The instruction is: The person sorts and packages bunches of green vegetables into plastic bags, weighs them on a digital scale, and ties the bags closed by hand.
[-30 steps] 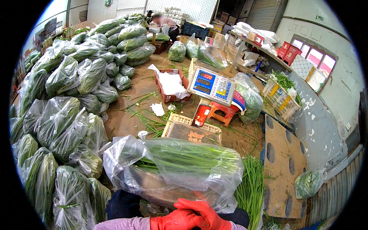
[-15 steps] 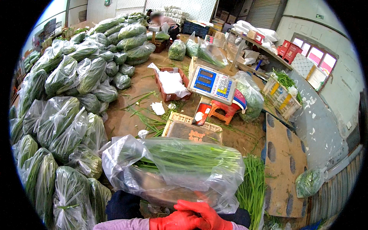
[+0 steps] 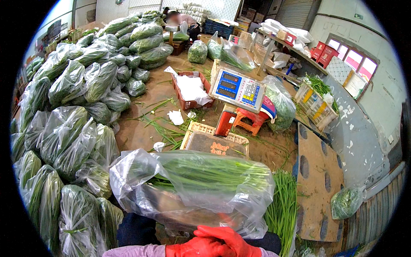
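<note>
Your right grip (image 3: 231,242), in a red rubber glove, lies over your left grip (image 3: 195,248), gloved alike; the two are together, but whether the fingers curl shut cannot be told. Just ahead lies a clear plastic bag (image 3: 135,182) of long green stalks (image 3: 214,171), beside loose green stalks (image 3: 282,207) on your right. This looks like a pause in bagging; handling the film would call for parting your hands. Your left fingers are mostly covered, your forearms cut off below, and a reddish patch through the film is unclear.

Red-gloved hands (image 3: 231,240) folded together, right over left, lilac-sleeved forearms (image 3: 137,251) angled inward
</note>
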Motion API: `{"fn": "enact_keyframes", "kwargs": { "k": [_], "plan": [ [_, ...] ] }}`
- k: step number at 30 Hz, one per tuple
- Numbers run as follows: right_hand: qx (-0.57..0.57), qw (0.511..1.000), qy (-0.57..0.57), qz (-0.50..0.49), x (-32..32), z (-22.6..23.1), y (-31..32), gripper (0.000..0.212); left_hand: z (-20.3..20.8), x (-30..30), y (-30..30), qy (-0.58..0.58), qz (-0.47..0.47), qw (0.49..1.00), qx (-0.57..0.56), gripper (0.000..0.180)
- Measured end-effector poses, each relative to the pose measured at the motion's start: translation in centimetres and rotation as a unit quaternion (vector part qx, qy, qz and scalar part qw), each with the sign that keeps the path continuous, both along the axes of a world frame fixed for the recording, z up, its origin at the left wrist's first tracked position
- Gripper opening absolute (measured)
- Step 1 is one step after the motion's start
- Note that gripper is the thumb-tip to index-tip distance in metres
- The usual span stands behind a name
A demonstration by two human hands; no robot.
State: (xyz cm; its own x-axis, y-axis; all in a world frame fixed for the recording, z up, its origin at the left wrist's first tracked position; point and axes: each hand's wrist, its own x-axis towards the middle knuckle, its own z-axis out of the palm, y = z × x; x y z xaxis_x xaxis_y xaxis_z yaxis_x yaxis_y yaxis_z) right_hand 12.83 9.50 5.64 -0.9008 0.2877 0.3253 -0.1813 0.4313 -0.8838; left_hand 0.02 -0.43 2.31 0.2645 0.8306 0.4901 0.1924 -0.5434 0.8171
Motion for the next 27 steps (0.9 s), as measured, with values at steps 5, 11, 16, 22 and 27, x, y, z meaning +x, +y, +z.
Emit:
{"fn": "enact_keyframes", "kwargs": {
  "k": [5, 11, 16, 22, 27],
  "plan": [
    [-0.047, 0.998, -0.028, -0.013, 0.4, 0.0, -0.2, 0.073, -0.1, 0.3, -0.1, -0.023, -0.016, 0.999, -0.046, 0.032],
    [-0.09, 0.995, -0.034, -0.029, 0.6, -1.0, 0.0, 0.076, -0.2, 0.6, 0.4, 0.031, -0.004, 0.999, -0.035, 0.033],
    [-0.148, 0.988, -0.042, -0.031, 0.7, -0.6, 0.0, 0.072, 0.3, 0.6, 0.7, 0.023, -0.005, 0.997, -0.069, 0.03],
    [-0.236, 0.969, -0.061, -0.033, 1.1, -0.6, 0.0, 0.077, -0.2, 1.1, 1.5, 0.02, -0.004, 0.999, -0.044, 0.03],
    [-0.069, 0.998, -0.013, 0.005, 0.9, -0.1, 1.1, 0.074, 0.7, 1.0, 2.2, -0.005, 0.013, 1.0, -0.006, 0.03]
  ]
}}
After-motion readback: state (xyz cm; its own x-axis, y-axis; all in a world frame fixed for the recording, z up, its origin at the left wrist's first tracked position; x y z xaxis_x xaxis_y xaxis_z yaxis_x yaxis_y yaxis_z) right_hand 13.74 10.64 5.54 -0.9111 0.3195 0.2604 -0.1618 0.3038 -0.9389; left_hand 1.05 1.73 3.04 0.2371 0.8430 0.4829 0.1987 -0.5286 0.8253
